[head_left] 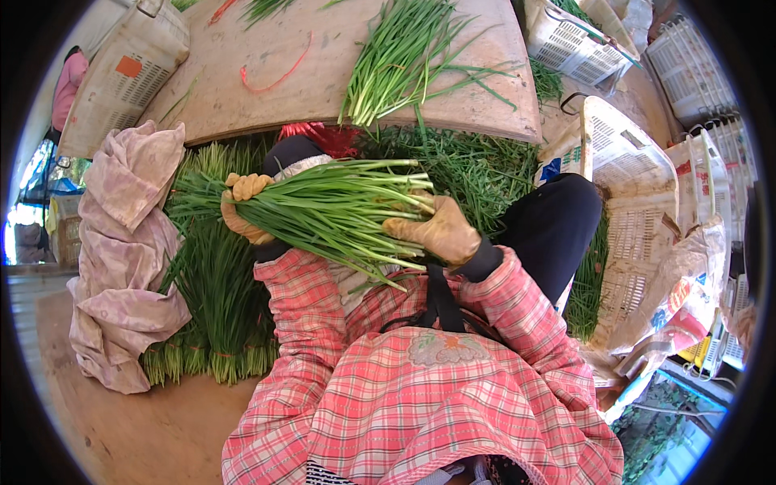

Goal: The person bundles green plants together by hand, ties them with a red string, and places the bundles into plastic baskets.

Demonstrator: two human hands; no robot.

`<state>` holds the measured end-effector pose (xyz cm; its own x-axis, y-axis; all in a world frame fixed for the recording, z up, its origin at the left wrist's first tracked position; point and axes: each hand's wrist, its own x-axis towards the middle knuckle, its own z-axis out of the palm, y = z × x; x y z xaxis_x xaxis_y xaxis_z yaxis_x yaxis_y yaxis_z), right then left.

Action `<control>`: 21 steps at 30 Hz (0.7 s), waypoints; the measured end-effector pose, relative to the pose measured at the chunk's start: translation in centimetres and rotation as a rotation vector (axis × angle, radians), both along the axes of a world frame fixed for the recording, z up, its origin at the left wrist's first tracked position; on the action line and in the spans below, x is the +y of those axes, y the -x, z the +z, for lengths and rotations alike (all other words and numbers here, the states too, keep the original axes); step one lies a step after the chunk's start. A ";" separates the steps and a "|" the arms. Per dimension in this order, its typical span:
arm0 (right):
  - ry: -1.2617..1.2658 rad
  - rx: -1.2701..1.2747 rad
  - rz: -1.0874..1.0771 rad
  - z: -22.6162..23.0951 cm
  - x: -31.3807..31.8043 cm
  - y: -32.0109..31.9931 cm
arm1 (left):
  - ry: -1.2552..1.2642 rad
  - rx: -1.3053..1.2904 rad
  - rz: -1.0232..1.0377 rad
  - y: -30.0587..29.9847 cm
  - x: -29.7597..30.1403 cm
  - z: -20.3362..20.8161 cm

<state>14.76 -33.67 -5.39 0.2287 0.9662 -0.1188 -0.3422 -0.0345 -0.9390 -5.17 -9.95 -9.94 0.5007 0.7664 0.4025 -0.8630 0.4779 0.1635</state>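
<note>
Right fingers (406,229) perhaps partly behind stalks (343,194)

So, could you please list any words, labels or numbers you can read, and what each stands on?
No wording is clear enough to quote.
Crumpled sack, right: red and blue print, too creased and small to read.
Off-white crate, upper left: orange patch, no legible lettering.
</note>
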 end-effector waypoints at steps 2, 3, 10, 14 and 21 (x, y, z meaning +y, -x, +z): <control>0.281 0.027 -0.078 0.4 0.0 0.4 | -0.015 0.022 0.012 -0.5 -0.4 0.4; 0.274 0.065 -0.125 0.3 0.0 0.7 | -0.027 0.036 0.005 -0.5 -0.4 0.6; 0.038 -0.430 0.020 -0.6 -3.0 -0.2 | -0.041 0.083 -0.007 -0.7 -0.2 0.4; 0.021 -0.588 -0.146 -1.0 -4.5 -1.4 | 0.029 0.054 -0.008 -0.7 -0.4 0.2; 0.461 -1.451 -0.178 1.1 -8.9 -8.9 | 0.087 0.027 0.027 1.5 0.6 -0.9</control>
